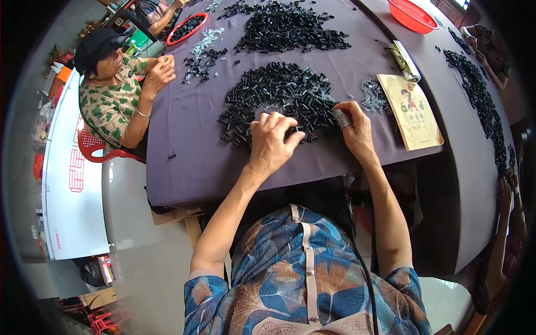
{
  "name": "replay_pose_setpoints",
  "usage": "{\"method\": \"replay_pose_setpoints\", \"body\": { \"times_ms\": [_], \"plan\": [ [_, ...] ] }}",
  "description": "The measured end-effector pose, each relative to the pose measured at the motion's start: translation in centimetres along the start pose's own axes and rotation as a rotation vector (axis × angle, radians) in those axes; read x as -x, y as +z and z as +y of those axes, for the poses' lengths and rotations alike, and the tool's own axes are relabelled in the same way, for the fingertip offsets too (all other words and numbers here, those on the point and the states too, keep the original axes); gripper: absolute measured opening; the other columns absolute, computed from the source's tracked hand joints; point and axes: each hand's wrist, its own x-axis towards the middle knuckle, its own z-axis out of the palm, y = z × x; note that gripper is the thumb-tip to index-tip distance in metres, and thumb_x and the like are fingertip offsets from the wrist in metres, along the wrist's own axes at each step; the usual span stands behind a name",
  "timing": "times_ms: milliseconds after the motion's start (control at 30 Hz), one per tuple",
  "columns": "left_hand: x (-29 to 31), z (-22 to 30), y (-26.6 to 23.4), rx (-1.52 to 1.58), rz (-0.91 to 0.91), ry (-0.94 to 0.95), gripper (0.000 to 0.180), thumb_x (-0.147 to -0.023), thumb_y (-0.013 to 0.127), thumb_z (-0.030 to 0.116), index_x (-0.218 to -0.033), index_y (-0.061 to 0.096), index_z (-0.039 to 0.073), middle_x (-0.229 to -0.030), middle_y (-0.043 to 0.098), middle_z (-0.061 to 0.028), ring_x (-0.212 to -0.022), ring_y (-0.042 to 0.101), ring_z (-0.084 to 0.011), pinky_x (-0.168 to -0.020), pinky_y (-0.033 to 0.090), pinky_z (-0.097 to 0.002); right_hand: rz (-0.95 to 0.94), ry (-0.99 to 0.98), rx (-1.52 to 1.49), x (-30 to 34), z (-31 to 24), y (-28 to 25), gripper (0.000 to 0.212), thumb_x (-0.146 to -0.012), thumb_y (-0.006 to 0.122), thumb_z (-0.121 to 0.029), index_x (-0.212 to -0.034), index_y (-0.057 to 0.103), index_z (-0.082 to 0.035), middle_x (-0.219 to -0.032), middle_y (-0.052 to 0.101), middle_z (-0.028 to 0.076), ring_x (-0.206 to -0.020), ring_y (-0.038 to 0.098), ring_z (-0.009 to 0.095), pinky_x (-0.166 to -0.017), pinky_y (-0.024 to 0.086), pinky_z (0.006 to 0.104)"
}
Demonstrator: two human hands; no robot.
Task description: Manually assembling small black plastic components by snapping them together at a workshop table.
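Observation:
A heap of short black tubular plastic pieces (pixel 268 92) lies in front of me, with small clear-grey pieces scattered over it. At its near edge is my left hand (pixel 271 142), fingers curled. Its thumb and forefinger close around a small black piece (pixel 291 132), partly hidden by the fingers. My right hand (pixel 359 134) is at the heap's right edge. Between its thumb and fingers it pinches a speckled grey clump (pixel 341 118), which looks like several of the small clear pieces. A small pile of clear-grey pieces (pixel 374 96) lies just beyond that hand.
A yellow booklet (pixel 410 111) and a white rolled item (pixel 406 61) lie at right on the grey-covered table (pixel 190 178). Farther off are another black heap (pixel 290 28) and red baskets (pixel 413 14) (pixel 187 29). A person in a black cap (pixel 111 95) sits left; others work right.

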Motion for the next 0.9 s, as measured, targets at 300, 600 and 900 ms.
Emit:
{"method": "replay_pose_setpoints", "body": {
  "times_ms": [300,600,900],
  "plan": [
    [0.8,-2.2,0.0,-0.019,0.119,-0.050,0.002,-0.084,0.067,0.015,-0.082,0.066,0.014,-0.084,0.061,-0.0002,-0.082,0.056,-0.0240,-0.070,0.042,-0.0392,0.013,-0.029,-0.016,0.0,0.3,0.1,0.031,-0.077,0.049,0.012,-0.102,0.058,-0.001,-0.087,0.066,0.016,-0.084,0.067,0.027,-0.078,0.050,0.0316],
    [1.6,-0.8,0.1,-0.077,-0.012,-0.104,0.008,-0.080,0.071,0.015,-0.086,0.068,0.012,-0.086,0.064,0.0000,-0.085,0.057,-0.0236,-0.075,0.044,-0.0387,-0.002,-0.023,-0.020,0.0,0.3,0.2,0.025,-0.082,0.052,0.011,-0.103,0.059,-0.002,-0.086,0.062,0.006,-0.082,0.058,0.012,-0.077,0.047,0.0252],
    [1.5,-1.1,-0.5,-0.101,-0.061,-0.122,0.005,-0.080,0.070,0.017,-0.084,0.067,0.015,-0.084,0.061,0.0005,-0.086,0.054,-0.0226,-0.076,0.038,-0.0396,-0.008,-0.020,0.022,0.0,0.1,0.1,0.027,-0.080,0.050,0.012,-0.103,0.058,-0.001,-0.085,0.063,0.007,-0.082,0.059,0.013,-0.077,0.047,0.0255]
  ]
}}
